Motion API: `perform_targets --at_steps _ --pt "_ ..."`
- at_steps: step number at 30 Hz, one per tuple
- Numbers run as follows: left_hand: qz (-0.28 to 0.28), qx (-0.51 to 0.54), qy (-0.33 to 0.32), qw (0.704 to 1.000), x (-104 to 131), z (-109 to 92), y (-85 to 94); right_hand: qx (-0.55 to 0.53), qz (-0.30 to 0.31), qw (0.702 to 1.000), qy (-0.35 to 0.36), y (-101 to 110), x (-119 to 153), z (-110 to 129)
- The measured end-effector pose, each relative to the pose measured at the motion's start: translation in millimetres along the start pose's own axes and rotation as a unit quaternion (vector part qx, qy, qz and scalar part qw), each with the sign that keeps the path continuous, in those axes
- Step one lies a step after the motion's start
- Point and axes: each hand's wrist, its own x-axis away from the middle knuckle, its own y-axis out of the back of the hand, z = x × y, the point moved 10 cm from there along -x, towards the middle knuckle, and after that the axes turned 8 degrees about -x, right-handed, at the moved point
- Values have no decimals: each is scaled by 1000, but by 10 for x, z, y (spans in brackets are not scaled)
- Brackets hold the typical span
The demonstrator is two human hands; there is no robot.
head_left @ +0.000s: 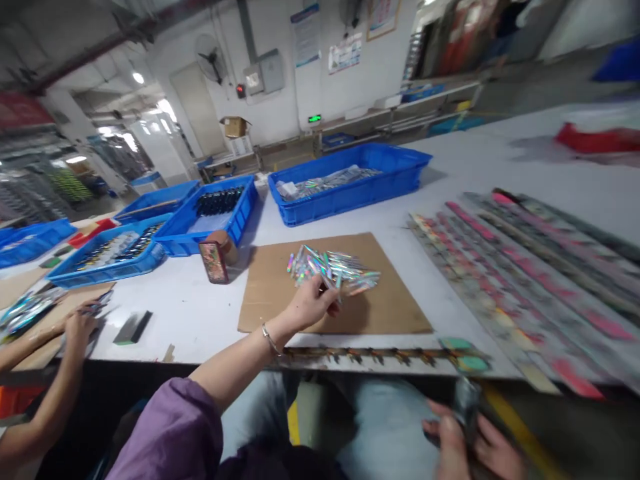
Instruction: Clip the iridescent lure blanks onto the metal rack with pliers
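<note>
Head view, the only one: work looks partway at best, since a loose pile of shiny strips (pixel 350 263) lies on the cardboard sheet (pixel 280 300) in the middle of the tabletop (pixel 195 333). Left hand (pixel 315 303) is at the pile's near edge, thumb and fingers pinching a silvery strip (pixel 325 283). Right hand (pixel 470 447), low at the right, has its fingers curled round a grey cylinder (pixel 466 407); too blurred to say what that is. Blue tray (pixel 345 200) behind the cardboard holds more silvery pieces, and patterned rows (pixel 500 280) with pink patches lie to the right; can't say which of these count as done or left. Dark-marked strip (pixel 370 355) runs along the front edge. Writing: wall poster (pixel 306 37), paper notice (pixel 345 53) and framed sheet (pixel 383 17) carry print, none readable; green display (pixel 314 119) and red display (pixel 241 91) are lit, characters unclear. Phone (pixel 214 262) stands left of the cardboard, no brand legible. Co-worker's arm (pixel 70 360) at far left, separate.
</note>
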Motion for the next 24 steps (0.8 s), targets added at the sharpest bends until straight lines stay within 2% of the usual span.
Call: perform_targets --at_steps 2,3,4,6,8,11,13,15,20,22,24 --pt "10 110 -28 993 55 -151 -290 -27 -34 999 21 -68 36 132" --pt "19 133 -39 990 70 -205 -427 -36 -16 999 8 -176 44 118" --pt "30 143 -50 988 76 -247 -554 -37 30 999 -9 -328 50 84" --pt "45 133 -79 987 67 -308 -755 -50 82 995 -24 -485 66 41" --pt "44 92 -112 989 41 -351 -882 -85 99 990 -45 -488 83 9" --pt "40 30 -143 988 -11 -400 -1022 -209 53 970 -114 -311 75 -61" --pt "44 8 -153 987 -51 -441 -1107 -311 26 933 -177 -239 45 -121" --pt "47 0 -159 986 -94 -496 -1183 -400 31 883 -243 -261 -1 -167" --pt "63 5 -170 983 -166 -604 -1330 -562 121 727 -376 -453 -76 -233" --pt "65 5 -173 983 -176 -611 -1346 -613 161 667 -392 -507 -95 -230" --pt "67 4 -181 981 -174 -617 -1347 -647 190 624 -395 -542 -110 -227"
